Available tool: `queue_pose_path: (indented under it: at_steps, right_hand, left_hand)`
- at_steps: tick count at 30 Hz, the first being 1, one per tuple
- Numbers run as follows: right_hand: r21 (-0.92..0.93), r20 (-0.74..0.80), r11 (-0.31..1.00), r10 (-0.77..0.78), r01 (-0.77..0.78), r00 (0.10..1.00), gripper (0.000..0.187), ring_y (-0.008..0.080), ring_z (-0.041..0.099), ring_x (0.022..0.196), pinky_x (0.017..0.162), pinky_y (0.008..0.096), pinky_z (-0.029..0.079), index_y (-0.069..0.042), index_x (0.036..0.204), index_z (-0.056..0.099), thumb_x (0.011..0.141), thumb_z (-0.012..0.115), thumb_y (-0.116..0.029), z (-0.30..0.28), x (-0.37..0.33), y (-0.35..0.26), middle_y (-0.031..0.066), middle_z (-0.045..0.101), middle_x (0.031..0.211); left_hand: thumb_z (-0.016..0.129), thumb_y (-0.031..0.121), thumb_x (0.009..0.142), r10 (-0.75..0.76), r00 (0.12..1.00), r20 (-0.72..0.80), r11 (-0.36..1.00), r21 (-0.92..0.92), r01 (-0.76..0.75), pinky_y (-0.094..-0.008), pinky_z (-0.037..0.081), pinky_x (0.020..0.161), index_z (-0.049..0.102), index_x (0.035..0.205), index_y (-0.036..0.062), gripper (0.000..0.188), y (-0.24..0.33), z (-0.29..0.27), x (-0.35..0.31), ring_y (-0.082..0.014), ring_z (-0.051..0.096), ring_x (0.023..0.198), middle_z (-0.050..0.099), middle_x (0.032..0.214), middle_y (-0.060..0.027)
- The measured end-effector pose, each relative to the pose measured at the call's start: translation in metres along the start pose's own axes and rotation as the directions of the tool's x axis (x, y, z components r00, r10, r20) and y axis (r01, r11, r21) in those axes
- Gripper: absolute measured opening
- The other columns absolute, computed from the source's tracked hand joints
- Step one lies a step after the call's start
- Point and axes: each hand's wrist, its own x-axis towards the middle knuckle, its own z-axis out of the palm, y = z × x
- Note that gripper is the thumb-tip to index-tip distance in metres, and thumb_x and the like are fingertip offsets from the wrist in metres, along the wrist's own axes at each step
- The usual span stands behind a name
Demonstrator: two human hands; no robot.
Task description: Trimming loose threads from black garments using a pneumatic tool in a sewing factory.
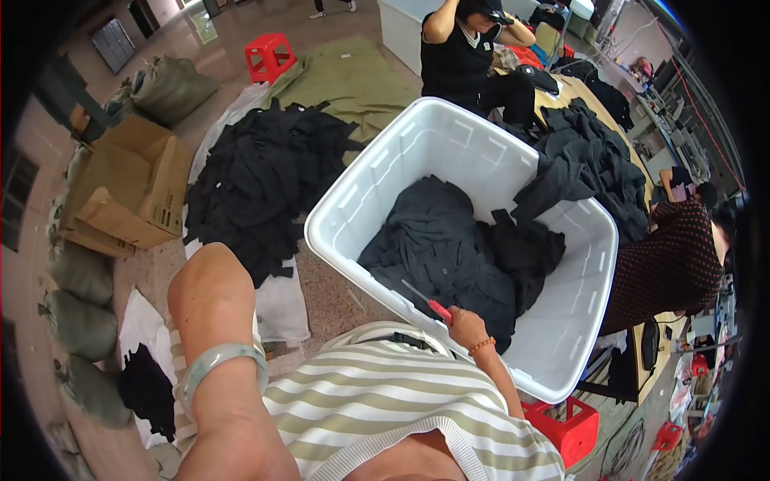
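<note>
My right hand (467, 329) is closed on a slim red-handled tool (439, 311) with a thin metal blade; its exact kind is too small to tell. The blade points up and left, over the near rim of a large white plastic bin (346, 255). Inside the bin lies a heap of dark grey and black garments (437, 240). Bent at the elbow, my left arm rises toward the camera, wearing a pale bangle. Only the lower part of my left hand (241, 457) shows at the bottom edge; its fingers are out of view.
A pile of black garments (269, 180) lies on sheeting left of the bin, beside an open cardboard box (132, 188). More dark clothes (589, 160) cover a table at right, some hanging over the bin's rim. Red stools (269, 58) and other people are around.
</note>
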Motion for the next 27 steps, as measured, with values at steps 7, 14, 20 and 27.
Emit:
queue_pose_path:
  at_steps: [7, 14, 20, 27]
  right_hand:
    - [0.04, 0.031, 0.997, 0.07, -0.071, 0.997, 0.02, 0.0367, 0.065, 0.079, 0.07, 0.0469, 0.051, -0.008, 0.096, 0.061, 0.083, 0.061, -0.024, 0.0, -0.028, -0.004, 0.0171, 0.067, 0.082]
    - [0.057, 0.004, 0.973, 0.225, -0.225, 0.974, 0.023, 0.0381, 0.064, 0.08, 0.07, 0.0474, 0.051, -0.009, 0.098, 0.063, 0.082, 0.063, -0.025, -0.004, -0.054, 0.008, 0.0183, 0.067, 0.084]
    - [0.087, -0.002, 0.958, 0.276, -0.274, 0.961, 0.023, 0.0376, 0.064, 0.081, 0.071, 0.047, 0.051, -0.01, 0.099, 0.063, 0.081, 0.065, -0.025, 0.004, -0.074, 0.016, 0.0182, 0.067, 0.085]
    - [0.115, -0.097, 0.96, 0.266, -0.255, 0.959, 0.013, 0.038, 0.064, 0.079, 0.069, 0.0479, 0.052, -0.008, 0.093, 0.059, 0.083, 0.057, -0.018, 0.009, -0.085, 0.026, 0.0188, 0.066, 0.082]
  left_hand:
    - [0.058, -0.017, 0.081, 0.284, 0.951, 0.125, 0.866, 0.392, -0.311, -0.0512, 0.035, 0.105, 0.039, 0.131, -0.0055, 0.055, -0.017, -0.019, -0.004, -0.0322, 0.046, 0.122, 0.046, 0.133, -0.0239]
    - [0.058, -0.017, 0.081, -0.227, 0.933, -0.28, 0.912, -0.398, 0.102, -0.0514, 0.037, 0.102, 0.047, 0.123, -0.0061, 0.045, 0.01, 0.01, -0.002, -0.0312, 0.049, 0.116, 0.048, 0.128, -0.0245]
    - [0.054, -0.011, 0.087, 0.171, 0.927, 0.332, 0.646, 0.673, -0.361, -0.0477, 0.037, 0.103, 0.051, 0.113, -0.0096, 0.026, -0.001, -0.014, 0.003, -0.0304, 0.047, 0.116, 0.05, 0.12, -0.0234]
    - [0.054, -0.006, 0.089, -0.049, 0.995, -0.086, 0.816, 0.571, 0.089, -0.0494, 0.036, 0.101, 0.053, 0.114, -0.0079, 0.025, 0.022, 0.027, -0.019, -0.0282, 0.047, 0.116, 0.052, 0.119, -0.0225]
